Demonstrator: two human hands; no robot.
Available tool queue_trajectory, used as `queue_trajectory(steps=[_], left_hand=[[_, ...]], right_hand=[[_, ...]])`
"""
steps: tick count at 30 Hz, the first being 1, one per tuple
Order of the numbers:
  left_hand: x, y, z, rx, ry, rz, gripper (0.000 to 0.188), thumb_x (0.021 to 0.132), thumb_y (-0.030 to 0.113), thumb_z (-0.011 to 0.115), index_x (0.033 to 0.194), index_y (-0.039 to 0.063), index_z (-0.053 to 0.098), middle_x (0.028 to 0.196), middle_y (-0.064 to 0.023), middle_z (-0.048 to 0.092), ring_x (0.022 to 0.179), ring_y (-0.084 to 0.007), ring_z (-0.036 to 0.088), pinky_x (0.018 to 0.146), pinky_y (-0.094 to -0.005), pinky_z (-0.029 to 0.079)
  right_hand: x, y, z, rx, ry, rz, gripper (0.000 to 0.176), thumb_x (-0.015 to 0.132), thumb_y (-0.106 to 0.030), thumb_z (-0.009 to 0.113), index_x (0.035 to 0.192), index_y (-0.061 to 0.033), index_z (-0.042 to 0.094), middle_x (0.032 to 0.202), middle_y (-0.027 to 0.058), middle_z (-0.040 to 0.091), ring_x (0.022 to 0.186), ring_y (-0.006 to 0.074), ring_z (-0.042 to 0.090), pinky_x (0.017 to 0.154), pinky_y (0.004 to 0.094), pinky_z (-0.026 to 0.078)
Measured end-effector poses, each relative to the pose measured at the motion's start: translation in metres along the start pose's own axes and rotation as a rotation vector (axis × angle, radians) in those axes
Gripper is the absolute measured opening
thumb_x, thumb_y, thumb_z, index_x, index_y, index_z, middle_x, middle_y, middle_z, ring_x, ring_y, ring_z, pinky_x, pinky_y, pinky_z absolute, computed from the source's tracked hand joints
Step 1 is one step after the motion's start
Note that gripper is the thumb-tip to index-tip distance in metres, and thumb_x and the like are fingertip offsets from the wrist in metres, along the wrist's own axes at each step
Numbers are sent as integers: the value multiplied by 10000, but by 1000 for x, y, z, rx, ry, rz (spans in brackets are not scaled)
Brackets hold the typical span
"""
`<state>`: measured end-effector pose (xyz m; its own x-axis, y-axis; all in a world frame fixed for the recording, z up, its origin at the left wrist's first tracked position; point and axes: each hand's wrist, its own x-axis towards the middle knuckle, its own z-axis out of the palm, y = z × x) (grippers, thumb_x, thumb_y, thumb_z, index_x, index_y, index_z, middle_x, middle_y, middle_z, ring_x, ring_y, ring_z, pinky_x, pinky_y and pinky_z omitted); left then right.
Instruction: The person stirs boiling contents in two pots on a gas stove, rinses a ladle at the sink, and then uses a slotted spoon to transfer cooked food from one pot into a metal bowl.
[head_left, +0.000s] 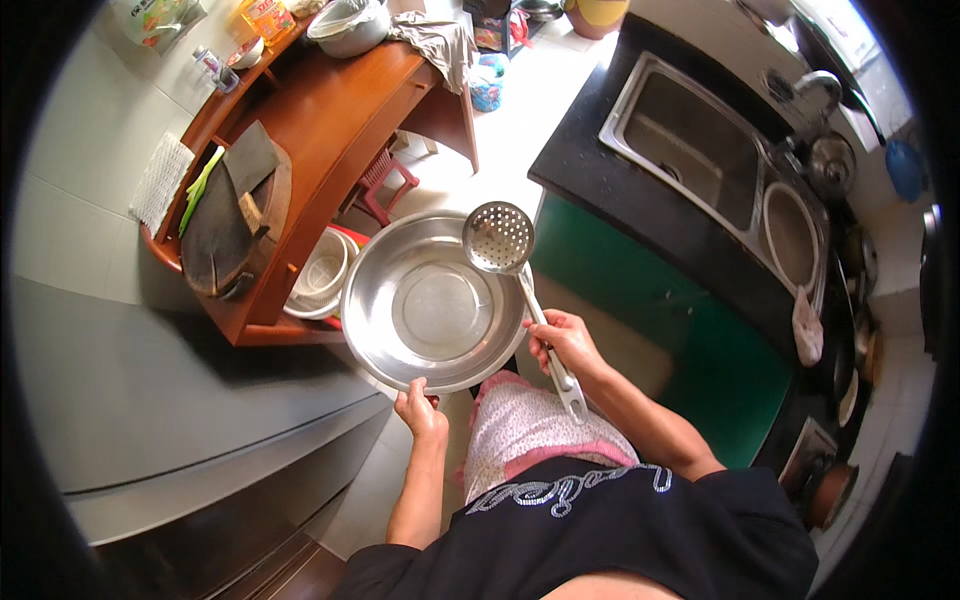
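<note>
In front of me is a wide stainless steel basin (437, 304), its inside bare apart from reflections. My left hand (420, 409) grips its near rim, with the thumb on top. A perforated metal skimmer (498, 237) lies across the basin's right edge, its round head over the far right rim. My right hand (566, 343) holds the skimmer's handle beside the basin; the handle's looped end points back towards my apron (525, 427). Whether the fingers of my right hand also touch the basin's rim I cannot tell.
At left, a wooden cabinet (360, 124) bears a round chopping board (281, 187), a cleaver (251, 159) and green onion (199, 196). White plastic baskets (322, 274) stand beneath. To the right runs a black counter (574, 142) with a steel sink (686, 142). A pink stool (382, 184) stands beyond.
</note>
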<state>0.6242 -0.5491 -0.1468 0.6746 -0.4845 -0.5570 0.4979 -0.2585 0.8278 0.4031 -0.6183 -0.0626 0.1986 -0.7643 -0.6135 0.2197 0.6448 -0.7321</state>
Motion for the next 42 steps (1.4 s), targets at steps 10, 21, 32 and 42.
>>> queue_trajectory(steps=[10,21,32,42], left_hand=[[-59,93,12,207,-420,227,33,754,5,486,733,22,506,642,-15,506,449,-66,407,372,-226,290],[-129,86,328,442,-694,1511,286,785,99,551,562,-32,428,500,-172,448,452,-280,449,474,-385,376],[-173,14,436,432,-742,1919,143,832,109,506,793,-29,509,1099,-320,492,865,-426,559,682,-423,485],[-256,-20,312,277,-1333,252,30,753,3,530,737,19,511,690,-22,534,557,-119,530,458,-252,453]], right_hand=[[-151,-16,-52,236,187,-326,172,844,-91,505,979,10,543,575,37,533,394,76,485,345,202,399],[-170,-67,-159,351,560,-627,108,828,-78,508,902,-4,535,579,27,536,429,64,483,368,206,390],[-182,-81,-274,337,699,-623,54,812,-60,522,813,-12,547,567,47,559,418,67,505,379,192,381],[-301,-13,-273,728,924,-752,135,841,-73,499,935,15,537,564,39,528,388,58,455,327,196,376]])
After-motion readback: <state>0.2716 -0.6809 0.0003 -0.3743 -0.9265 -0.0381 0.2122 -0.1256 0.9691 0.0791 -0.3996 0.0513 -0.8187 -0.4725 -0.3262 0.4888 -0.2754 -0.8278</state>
